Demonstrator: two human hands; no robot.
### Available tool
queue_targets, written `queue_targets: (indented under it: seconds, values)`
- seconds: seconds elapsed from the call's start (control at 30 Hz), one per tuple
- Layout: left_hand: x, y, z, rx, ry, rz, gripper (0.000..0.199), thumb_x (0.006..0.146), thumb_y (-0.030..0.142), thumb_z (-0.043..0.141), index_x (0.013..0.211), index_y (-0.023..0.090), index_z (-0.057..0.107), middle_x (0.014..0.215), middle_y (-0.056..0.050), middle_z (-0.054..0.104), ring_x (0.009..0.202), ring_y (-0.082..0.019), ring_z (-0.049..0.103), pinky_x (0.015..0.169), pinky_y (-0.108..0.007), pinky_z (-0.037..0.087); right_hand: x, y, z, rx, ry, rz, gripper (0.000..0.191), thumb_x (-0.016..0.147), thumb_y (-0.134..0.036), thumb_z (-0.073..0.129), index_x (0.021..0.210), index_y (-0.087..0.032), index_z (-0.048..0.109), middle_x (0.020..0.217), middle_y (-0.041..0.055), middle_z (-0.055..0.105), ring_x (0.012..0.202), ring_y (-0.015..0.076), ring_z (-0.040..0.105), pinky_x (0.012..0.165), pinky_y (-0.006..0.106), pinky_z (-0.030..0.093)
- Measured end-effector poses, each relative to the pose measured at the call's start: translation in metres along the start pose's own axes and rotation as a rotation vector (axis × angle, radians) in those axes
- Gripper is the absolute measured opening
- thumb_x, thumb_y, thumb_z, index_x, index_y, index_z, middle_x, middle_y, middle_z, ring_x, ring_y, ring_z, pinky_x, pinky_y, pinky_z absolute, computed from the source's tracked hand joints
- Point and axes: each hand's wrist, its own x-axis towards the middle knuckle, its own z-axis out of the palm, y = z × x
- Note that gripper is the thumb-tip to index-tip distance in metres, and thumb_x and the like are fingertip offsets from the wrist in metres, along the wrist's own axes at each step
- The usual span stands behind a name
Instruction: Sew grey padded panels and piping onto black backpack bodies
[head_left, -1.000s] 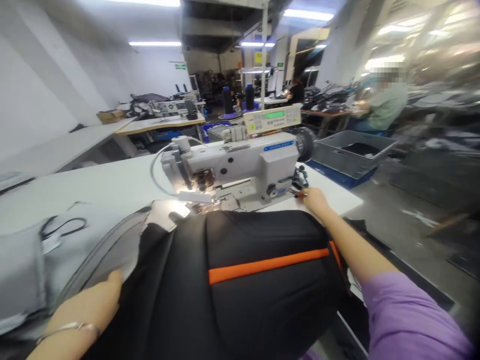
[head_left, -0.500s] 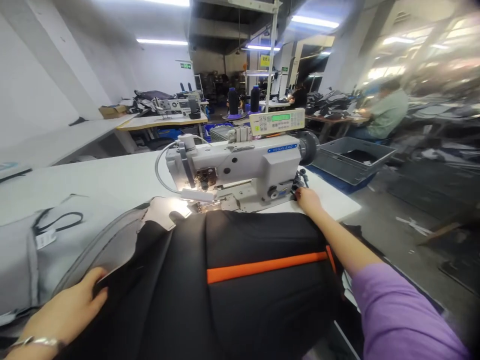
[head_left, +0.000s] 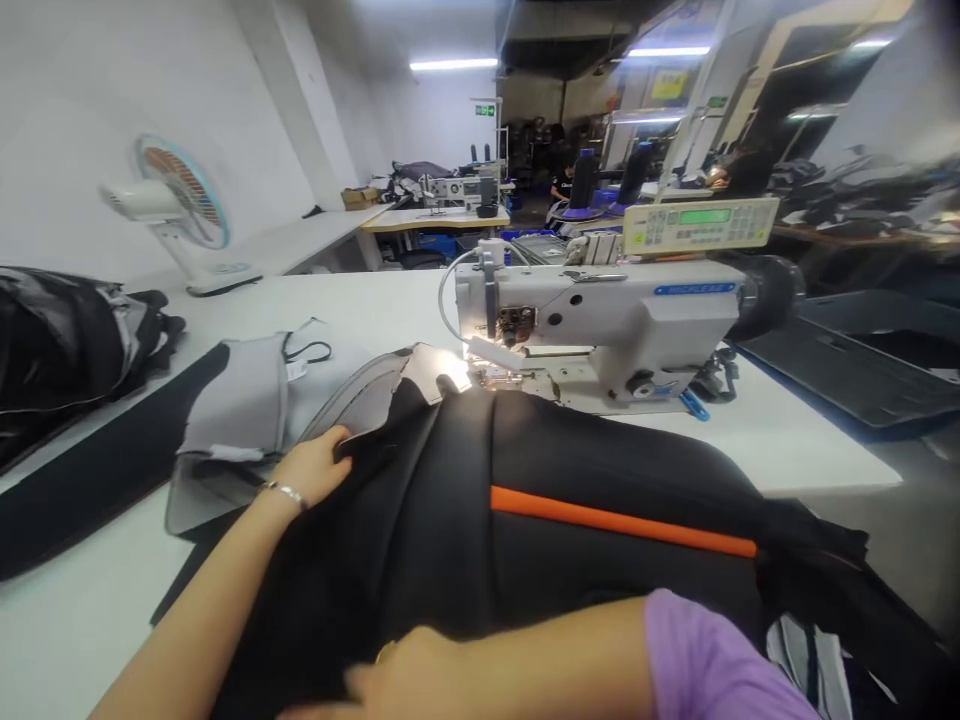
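A large black cover with an orange strip lies over the front of the white table, its far edge at the lit needle area of the sewing machine. My left hand grips the cover's edge beside its grey lining, thumb and fingers closed on it. Low in the view, my right hand is over the cover's near part; its fingers are blurred and partly cut off by the frame's bottom. A blue-handled tool lies by the machine's base.
Grey and black pieces lie on the table at left, near a black bundle. A fan stands behind them. Right of the table is a grey crate. A person sits far back.
The view has turned left, bringing the fan and bundle in. My right hand has left the machine's base and come down over the cover. My left hand still holds the edge.
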Motion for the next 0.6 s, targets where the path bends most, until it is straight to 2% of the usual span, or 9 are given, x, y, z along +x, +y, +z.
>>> queue_targets:
  seconds: [0.03, 0.1, 0.17, 0.2, 0.3, 0.43, 0.5, 0.57, 0.6]
  values:
    - [-0.002, 0.001, -0.001, -0.025, 0.006, -0.005, 0.021, 0.078, 0.032, 0.04, 0.094, 0.024, 0.049, 0.08, -0.003, 0.064, 0.08, -0.023, 0.064, 0.069, -0.028, 0.043, 0.009, 0.003, 0.013, -0.071, 0.038, 0.047, 0.052, 0.089, -0.038, 0.045, 0.138, -0.029, 0.031, 0.096, 0.005, 0.064, 0.059, 0.0175, 0.061, 0.038, 0.026, 0.036]
    - [-0.007, 0.005, -0.003, -0.077, 0.005, -0.019, 0.022, 0.076, 0.03, 0.042, 0.095, 0.023, 0.05, 0.083, -0.004, 0.064, 0.083, -0.024, 0.063, 0.073, -0.03, 0.043, 0.01, 0.014, 0.031, -0.198, 0.088, 0.073, 0.032, 0.086, -0.027, 0.049, 0.117, -0.021, 0.05, 0.087, 0.0031, 0.062, 0.054, 0.0168, 0.058, 0.035, 0.027, 0.032]
    - [-0.015, 0.01, -0.006, -0.118, -0.017, -0.027, 0.024, 0.072, 0.027, 0.046, 0.095, 0.022, 0.05, 0.081, -0.005, 0.063, 0.084, -0.025, 0.062, 0.075, -0.031, 0.043, -0.009, 0.028, 0.041, -0.271, 0.071, 0.05, 0.011, 0.083, -0.019, 0.052, 0.091, -0.017, 0.057, 0.079, 0.0012, 0.059, 0.052, 0.0148, 0.056, 0.035, 0.027, 0.032]
    - [-0.02, 0.013, -0.008, -0.129, -0.033, -0.019, 0.024, 0.07, 0.026, 0.049, 0.094, 0.021, 0.051, 0.08, -0.004, 0.064, 0.083, -0.024, 0.062, 0.075, -0.031, 0.044, -0.022, 0.036, 0.044, -0.293, 0.034, 0.052, 0.005, 0.081, -0.018, 0.053, 0.084, -0.016, 0.057, 0.076, 0.001, 0.058, 0.05, 0.0141, 0.055, 0.035, 0.026, 0.032]
    - [-0.038, 0.023, -0.013, -0.315, -0.141, 0.033, 0.022, 0.067, 0.026, 0.053, 0.088, 0.022, 0.052, 0.077, 0.0, 0.064, 0.078, -0.021, 0.063, 0.068, -0.028, 0.046, -0.061, 0.062, 0.054, -0.331, -0.105, 0.122, 0.007, 0.081, -0.014, 0.053, 0.083, -0.015, 0.06, 0.076, 0.003, 0.06, 0.051, 0.0146, 0.056, 0.039, 0.026, 0.036]
    - [-0.065, 0.035, -0.016, -0.898, -0.373, -0.015, 0.033, 0.065, 0.034, 0.061, 0.094, 0.022, 0.051, 0.072, 0.002, 0.064, 0.071, -0.022, 0.064, 0.062, -0.03, 0.05, -0.083, 0.081, 0.066, -0.368, -0.187, 0.277, 0.016, 0.076, -0.004, 0.055, 0.086, -0.01, 0.066, 0.089, 0.0134, 0.065, 0.076, 0.0222, 0.065, 0.055, 0.031, 0.048]
    - [-0.074, 0.038, -0.014, -1.075, -0.412, -0.059, 0.042, 0.064, 0.038, 0.066, 0.1, 0.021, 0.052, 0.073, 0.002, 0.065, 0.071, -0.022, 0.065, 0.062, -0.031, 0.052, -0.08, 0.077, 0.059, -0.361, -0.211, 0.305, 0.013, 0.07, -0.006, 0.062, 0.08, -0.011, 0.069, 0.091, 0.0158, 0.067, 0.085, 0.0255, 0.065, 0.057, 0.031, 0.049]
    - [-0.077, 0.039, -0.012, -1.161, -0.401, -0.074, 0.046, 0.063, 0.038, 0.069, 0.103, 0.021, 0.052, 0.075, 0.001, 0.066, 0.073, -0.022, 0.065, 0.065, -0.032, 0.053, -0.072, 0.068, 0.036, -0.244, -0.195, 0.271, 0.012, 0.069, -0.014, 0.067, 0.079, -0.019, 0.07, 0.087, 0.0082, 0.069, 0.081, 0.0209, 0.065, 0.056, 0.026, 0.048]
    - [-0.078, 0.038, -0.011, -1.179, -0.391, -0.069, 0.047, 0.064, 0.038, 0.069, 0.104, 0.02, 0.052, 0.076, 0.001, 0.066, 0.074, -0.023, 0.066, 0.068, -0.033, 0.053, -0.067, 0.065, 0.018, -0.139, -0.139, 0.257, 0.011, 0.073, -0.02, 0.065, 0.081, -0.023, 0.07, 0.083, 0.0027, 0.07, 0.075, 0.0166, 0.065, 0.056, 0.024, 0.047]
